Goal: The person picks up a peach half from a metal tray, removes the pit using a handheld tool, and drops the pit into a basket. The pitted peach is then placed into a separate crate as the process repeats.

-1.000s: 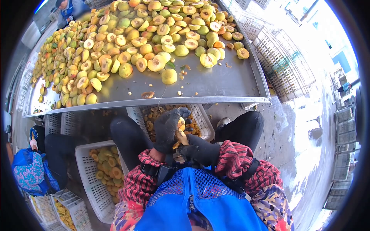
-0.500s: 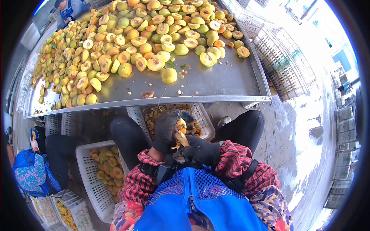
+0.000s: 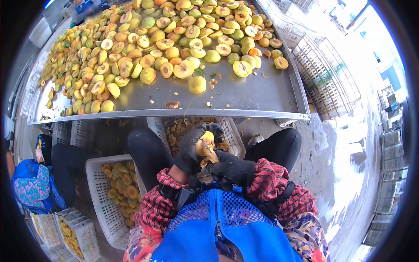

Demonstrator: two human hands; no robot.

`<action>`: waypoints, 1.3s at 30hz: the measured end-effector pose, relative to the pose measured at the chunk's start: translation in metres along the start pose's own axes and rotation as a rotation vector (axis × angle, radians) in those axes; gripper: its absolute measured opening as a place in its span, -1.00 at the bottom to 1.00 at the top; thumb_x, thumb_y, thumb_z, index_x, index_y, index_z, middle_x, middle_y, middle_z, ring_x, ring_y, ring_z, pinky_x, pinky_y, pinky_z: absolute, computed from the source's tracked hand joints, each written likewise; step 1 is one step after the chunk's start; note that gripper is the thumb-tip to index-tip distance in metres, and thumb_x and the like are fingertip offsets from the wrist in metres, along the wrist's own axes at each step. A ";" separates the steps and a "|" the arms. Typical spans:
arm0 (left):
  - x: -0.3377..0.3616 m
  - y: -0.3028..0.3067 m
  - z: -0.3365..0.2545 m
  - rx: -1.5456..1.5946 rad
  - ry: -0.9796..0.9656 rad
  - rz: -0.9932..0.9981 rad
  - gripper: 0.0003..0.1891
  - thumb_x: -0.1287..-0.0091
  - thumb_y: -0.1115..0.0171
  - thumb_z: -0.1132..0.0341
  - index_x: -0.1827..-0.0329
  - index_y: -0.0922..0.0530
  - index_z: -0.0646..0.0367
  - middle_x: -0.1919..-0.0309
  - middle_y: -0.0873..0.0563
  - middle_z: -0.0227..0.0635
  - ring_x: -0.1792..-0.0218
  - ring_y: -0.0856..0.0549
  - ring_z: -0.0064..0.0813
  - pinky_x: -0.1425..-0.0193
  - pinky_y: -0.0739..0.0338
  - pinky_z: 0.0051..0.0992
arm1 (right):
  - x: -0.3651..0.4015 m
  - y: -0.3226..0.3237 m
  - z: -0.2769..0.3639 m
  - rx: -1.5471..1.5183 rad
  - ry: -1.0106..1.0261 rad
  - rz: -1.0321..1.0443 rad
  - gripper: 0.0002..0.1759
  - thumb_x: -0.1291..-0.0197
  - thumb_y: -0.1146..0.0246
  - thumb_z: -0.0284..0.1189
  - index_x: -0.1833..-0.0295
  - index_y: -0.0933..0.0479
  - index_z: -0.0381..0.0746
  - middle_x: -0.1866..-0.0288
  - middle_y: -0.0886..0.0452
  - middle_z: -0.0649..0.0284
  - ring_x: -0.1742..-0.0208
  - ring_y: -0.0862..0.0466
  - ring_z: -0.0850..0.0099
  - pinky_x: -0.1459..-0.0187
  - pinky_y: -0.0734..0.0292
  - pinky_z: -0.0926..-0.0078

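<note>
Both hands wear dark gloves and meet above a white crate (image 3: 237, 136) of peelings and scraps between the knees. In my left hand (image 3: 190, 147) is a yellow-orange fruit piece (image 3: 205, 143), its fingers wrapped round it. My right hand (image 3: 230, 167), closed, grips a small tool with a brownish handle or blade (image 3: 211, 154) whose tip touches the fruit; the glove covers the rest of it.
A metal table (image 3: 244, 98) with raised rims bears heaped halved fruit (image 3: 183, 69). At the left stands a white crate (image 3: 98, 197) of fruit halves, near a seated co-worker (image 3: 32, 185). Stacked crates (image 3: 325, 72) stand right of the table; another person (image 3: 89, 8) is beyond it.
The fruit in my left hand has turned, showing a rounder, smoother face beside the tool. The view has shifted slightly, so the table appears a little lower and further right.
</note>
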State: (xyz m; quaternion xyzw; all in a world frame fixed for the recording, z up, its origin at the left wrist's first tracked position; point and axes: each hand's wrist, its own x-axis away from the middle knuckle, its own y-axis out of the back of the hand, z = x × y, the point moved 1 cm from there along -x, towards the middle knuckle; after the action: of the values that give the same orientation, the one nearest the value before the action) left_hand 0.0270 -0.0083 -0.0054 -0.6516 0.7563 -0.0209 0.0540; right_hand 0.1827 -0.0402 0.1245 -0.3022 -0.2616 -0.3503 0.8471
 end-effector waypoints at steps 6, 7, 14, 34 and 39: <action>0.001 -0.008 -0.052 -0.559 -0.346 -0.168 -0.70 -0.16 -0.21 0.35 0.05 -0.54 0.25 0.18 -0.67 -0.18 0.19 -0.66 -0.33 0.04 -0.52 -0.41 | -0.008 0.002 -0.006 0.208 0.027 -0.116 -0.71 -0.19 -0.15 -0.37 0.10 -0.27 -0.29 0.54 -0.43 0.24 0.76 -0.47 0.46 0.79 -0.35 0.52; 0.000 -0.012 -0.053 -0.519 -0.341 -0.228 -0.71 -0.14 -0.23 0.33 0.08 -0.55 0.23 0.23 -0.68 -0.20 0.23 -0.66 -0.35 0.08 -0.52 -0.43 | -0.010 0.002 -0.006 0.276 0.027 -0.143 -0.71 -0.20 -0.13 -0.37 0.09 -0.26 -0.30 0.52 -0.43 0.23 0.76 -0.48 0.46 0.80 -0.35 0.52; -0.009 -0.020 -0.054 -0.691 0.100 -0.290 -0.81 -0.26 -0.14 0.24 0.24 -0.53 0.19 0.38 -0.63 -0.35 0.32 -0.62 -0.52 0.23 -0.53 -0.49 | -0.042 0.011 -0.024 0.975 0.331 -0.507 -0.74 -0.17 -0.08 -0.43 0.08 -0.27 -0.31 0.40 -0.55 -0.11 0.44 -0.61 -0.01 0.42 -0.47 0.06; 0.051 0.076 -0.085 1.130 0.290 -0.387 -0.59 -0.26 -0.11 0.28 -0.12 -0.42 0.32 0.02 -0.59 -0.12 -0.02 -0.59 -0.22 -0.18 -0.46 -0.29 | -0.092 0.083 -0.105 0.789 -0.127 -0.269 -0.63 -0.19 -0.16 -0.27 0.00 -0.31 -0.26 0.38 -0.54 -0.02 0.44 -0.57 0.09 0.41 -0.49 0.17; 0.028 0.056 -0.105 1.070 0.231 -0.324 -0.60 -0.27 -0.08 0.29 -0.12 -0.41 0.33 -0.04 -0.56 -0.10 -0.06 -0.57 -0.22 -0.23 -0.43 -0.24 | -0.085 0.094 -0.095 0.456 -0.132 -0.234 -0.61 -0.19 -0.20 -0.24 0.01 -0.31 -0.25 0.43 -0.54 0.09 0.57 -0.57 0.23 0.54 -0.52 0.30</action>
State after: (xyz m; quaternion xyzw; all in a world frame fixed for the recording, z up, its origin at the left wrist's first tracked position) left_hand -0.0435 -0.0319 0.0919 -0.6347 0.5317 -0.4803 0.2895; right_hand 0.2231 -0.0151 -0.0269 -0.0935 -0.4215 -0.3572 0.8282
